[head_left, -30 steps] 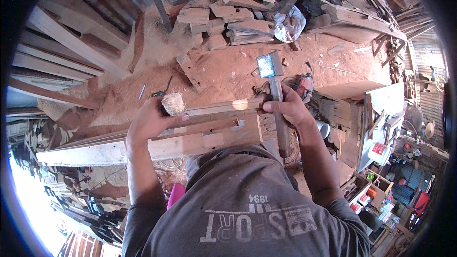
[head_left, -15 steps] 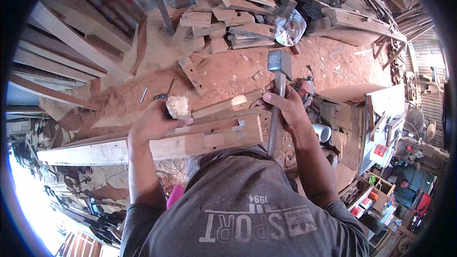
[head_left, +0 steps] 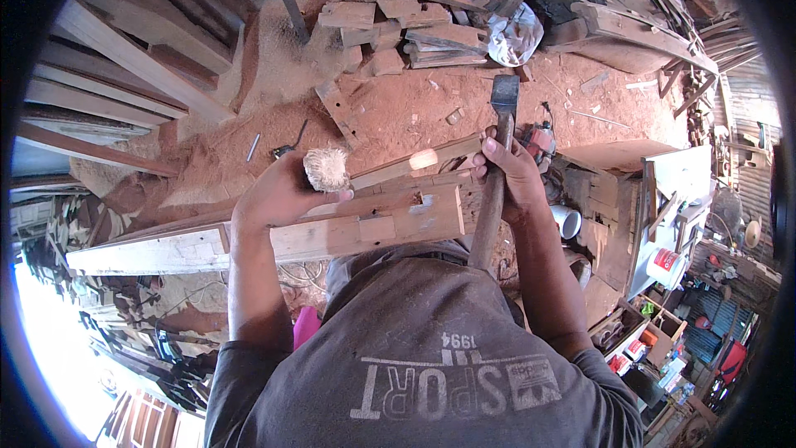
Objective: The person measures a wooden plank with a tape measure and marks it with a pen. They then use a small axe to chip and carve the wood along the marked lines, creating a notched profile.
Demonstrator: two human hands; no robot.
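My left hand (head_left: 278, 191) is closed around a chisel (head_left: 326, 170). Only the pale, frayed top of its wooden handle shows; the blade is hidden below. My right hand (head_left: 516, 174) grips a hammer (head_left: 487, 220) partway along its shaft, the dark metal head pointing away from me and the shaft's end close to my shirt. A long squared timber (head_left: 369, 231) lies crosswise in front of me, with a notch near its right end. My left forearm passes over it. Just beyond lies a narrower wooden bar (head_left: 390, 170) with a light patch; my right fingertips are by its right end.
Stacked wood offcuts (head_left: 448, 37) and a white plastic bag (head_left: 514, 35) lie at the far side of the sawdust-covered floor. Boards (head_left: 124, 50) lean at the left. A red power tool (head_left: 539, 143) rests beyond my right hand, and a white bucket (head_left: 663, 264) stands at the right.
The view has shifted slightly. The hammer and my right hand have moved a little to the right relative to the timber. Both hands keep their grip.
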